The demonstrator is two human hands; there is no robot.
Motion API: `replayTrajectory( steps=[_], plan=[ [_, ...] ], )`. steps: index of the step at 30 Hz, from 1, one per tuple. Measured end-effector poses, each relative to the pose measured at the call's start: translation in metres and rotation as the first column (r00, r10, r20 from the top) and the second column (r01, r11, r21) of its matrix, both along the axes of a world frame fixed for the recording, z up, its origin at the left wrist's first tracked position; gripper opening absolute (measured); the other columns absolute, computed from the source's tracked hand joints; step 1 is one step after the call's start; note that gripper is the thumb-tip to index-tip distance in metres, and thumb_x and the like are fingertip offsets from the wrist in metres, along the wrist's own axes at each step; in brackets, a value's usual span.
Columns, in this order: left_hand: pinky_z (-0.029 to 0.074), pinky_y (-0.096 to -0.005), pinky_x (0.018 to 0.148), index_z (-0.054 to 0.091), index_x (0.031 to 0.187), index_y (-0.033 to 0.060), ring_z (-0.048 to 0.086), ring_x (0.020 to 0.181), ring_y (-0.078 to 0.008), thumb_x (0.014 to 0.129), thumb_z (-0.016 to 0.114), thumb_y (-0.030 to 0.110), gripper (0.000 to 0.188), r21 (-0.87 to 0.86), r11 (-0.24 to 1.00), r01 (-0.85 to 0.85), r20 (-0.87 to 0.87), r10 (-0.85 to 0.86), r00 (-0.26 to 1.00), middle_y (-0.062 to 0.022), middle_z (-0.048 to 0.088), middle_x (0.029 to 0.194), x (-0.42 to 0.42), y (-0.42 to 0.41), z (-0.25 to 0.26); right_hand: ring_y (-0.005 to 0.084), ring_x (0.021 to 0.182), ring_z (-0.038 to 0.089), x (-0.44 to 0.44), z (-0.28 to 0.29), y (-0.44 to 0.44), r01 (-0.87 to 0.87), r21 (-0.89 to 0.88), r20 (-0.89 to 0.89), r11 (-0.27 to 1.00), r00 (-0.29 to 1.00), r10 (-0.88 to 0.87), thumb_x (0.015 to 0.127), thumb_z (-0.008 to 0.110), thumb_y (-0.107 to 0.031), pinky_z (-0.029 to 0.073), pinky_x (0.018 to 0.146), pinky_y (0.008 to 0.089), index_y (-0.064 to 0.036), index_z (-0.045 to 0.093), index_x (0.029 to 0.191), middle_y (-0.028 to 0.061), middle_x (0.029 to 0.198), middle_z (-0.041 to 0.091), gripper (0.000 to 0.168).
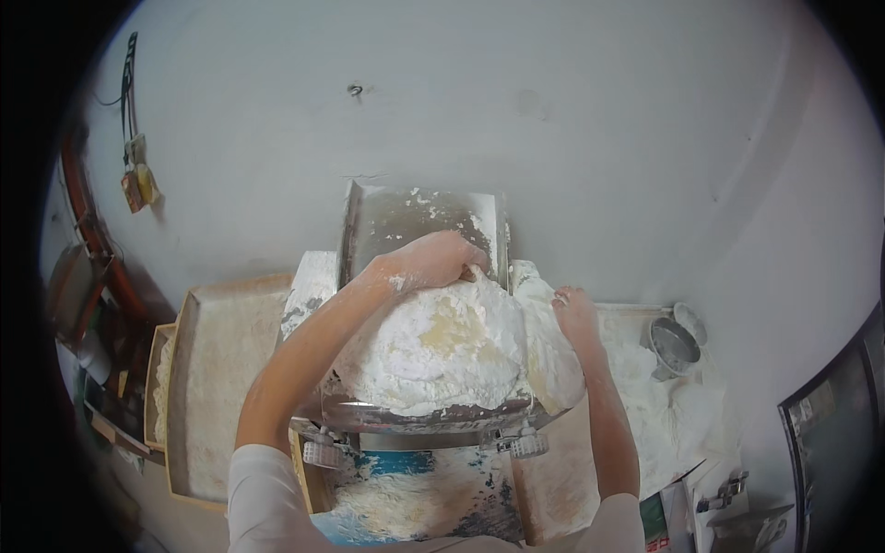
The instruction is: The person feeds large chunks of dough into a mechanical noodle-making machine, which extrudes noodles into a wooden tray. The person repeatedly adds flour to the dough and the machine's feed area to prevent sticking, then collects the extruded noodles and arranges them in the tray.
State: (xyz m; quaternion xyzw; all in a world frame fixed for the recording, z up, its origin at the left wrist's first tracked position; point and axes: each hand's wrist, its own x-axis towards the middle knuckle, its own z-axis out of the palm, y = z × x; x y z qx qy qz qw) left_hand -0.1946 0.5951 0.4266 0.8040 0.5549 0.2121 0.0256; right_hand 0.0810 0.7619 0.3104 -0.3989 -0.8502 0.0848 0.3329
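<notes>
A large, flour-covered mass of dough (449, 339) lies on top of a dough sheeter (415, 418), pale yellow where the flour is thin. My left hand (446, 259) reaches over its far side, fingers closed on a raised fold of it. To the right, a floury flap of dough (546, 345) hangs over the machine's side. My right hand (575, 314) is at this flap's outer edge, fingers curled; whether they grip it is hard to see. Behind the dough rises a metal chute (408, 207) dusted with flour. Two white knobs (322, 453) project from the machine's front.
Shallow wooden trays (228, 345) stand at the left, a smaller one holding pale strands. On the right, a floury work surface (636, 415) bears a metal pot (674, 345). A grey wall (588, 138) closes off the back. A dark-framed panel (830, 442) stands far right.
</notes>
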Motion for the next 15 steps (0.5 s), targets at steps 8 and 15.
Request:
replayTrajectory(
  steps=[8, 15],
  plan=[
    [0.053, -0.0421, 0.075, 0.065, 0.094, 0.0057, 0.066, 0.085, -0.0318, 0.079, 0.061, 0.007, 0.016, 0.038, 0.995, -0.095, -0.318, 0.102, 0.942, -0.0158, 0.066, 0.082, 0.018, -0.009, 0.007, 0.0192, 0.091, 0.062, 0.01, -0.004, 0.03, -0.293, -0.234, -0.557, 0.927, 0.822, 0.119, 0.07, 0.063, 0.006, 0.048, 0.082, 0.028, -0.003, 0.064, 0.098, 0.0065, 0.098, 0.065, 0.029],
    [0.054, -0.0389, 0.073, 0.06, 0.095, 0.0062, 0.065, 0.09, -0.0252, 0.08, 0.061, 0.014, 0.017, 0.257, 0.964, 0.067, -0.502, 0.074, 0.862, -0.0078, 0.062, 0.088, 0.044, -0.018, -0.004, 0.0159, 0.089, 0.062, 0.02, -0.008, 0.045, -0.562, -0.435, -0.843, 0.704, 0.529, -0.099, 0.068, 0.065, 0.011, 0.05, 0.078, 0.0253, 0.0, 0.063, 0.1, 0.0065, 0.096, 0.065, 0.034]
  ],
)
